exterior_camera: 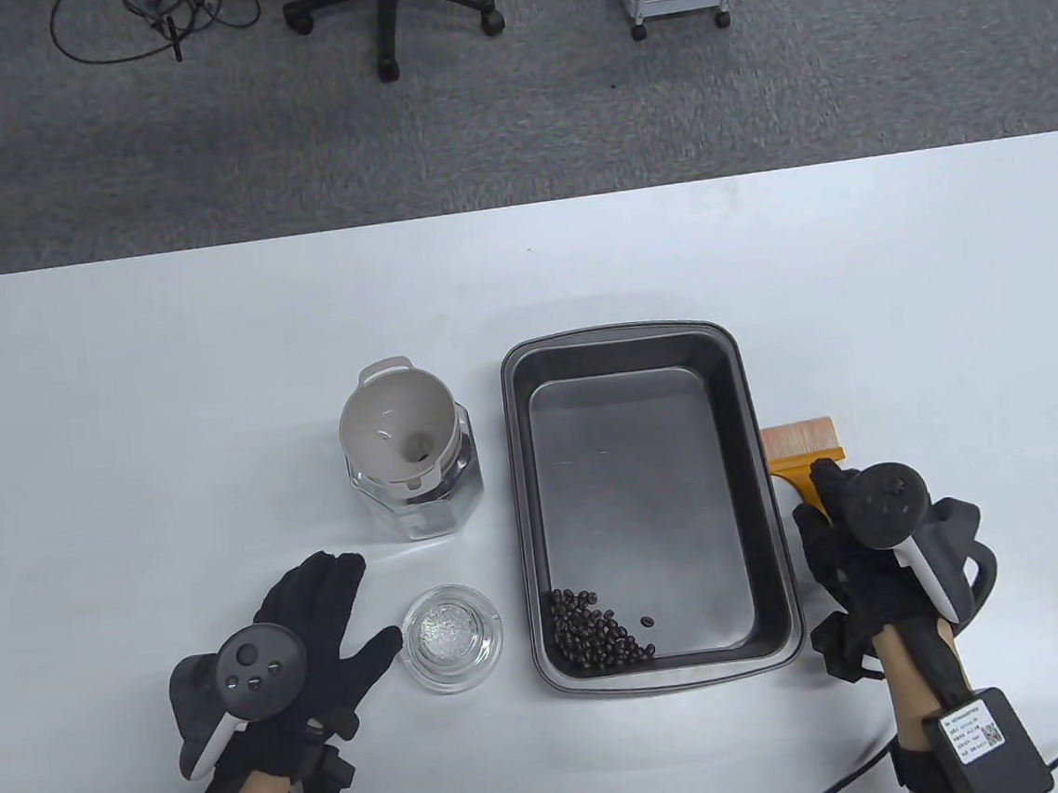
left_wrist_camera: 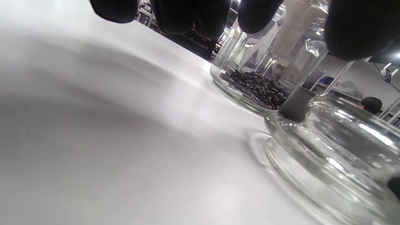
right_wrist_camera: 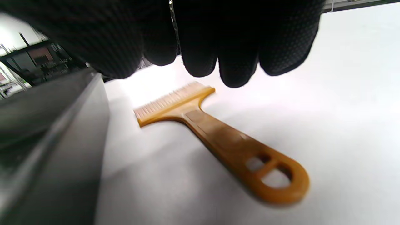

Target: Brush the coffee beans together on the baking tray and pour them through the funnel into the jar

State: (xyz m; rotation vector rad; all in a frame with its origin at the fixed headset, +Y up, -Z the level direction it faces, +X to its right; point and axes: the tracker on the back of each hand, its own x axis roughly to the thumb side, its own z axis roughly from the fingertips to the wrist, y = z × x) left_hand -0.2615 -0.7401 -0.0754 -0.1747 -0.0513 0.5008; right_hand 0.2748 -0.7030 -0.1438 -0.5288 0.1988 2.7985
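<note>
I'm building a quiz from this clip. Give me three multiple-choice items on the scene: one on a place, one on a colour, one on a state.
1. Where on the baking tray does the pile of coffee beans lie?
A. near-left corner
B. far-right corner
C. centre

2. What colour is the handle of the brush?
A. blue
B. amber
C. white

3. How is the brush right now?
A. gripped by the right hand
B. lying flat on the table
C. standing in the jar

Answers:
1 A: the table view shows the beans packed into the corner nearest the person, on the jar's side.
2 B: the right wrist view shows an amber handle.
3 B: it lies on the table, with the fingers of the right hand above it and not round it.
</note>
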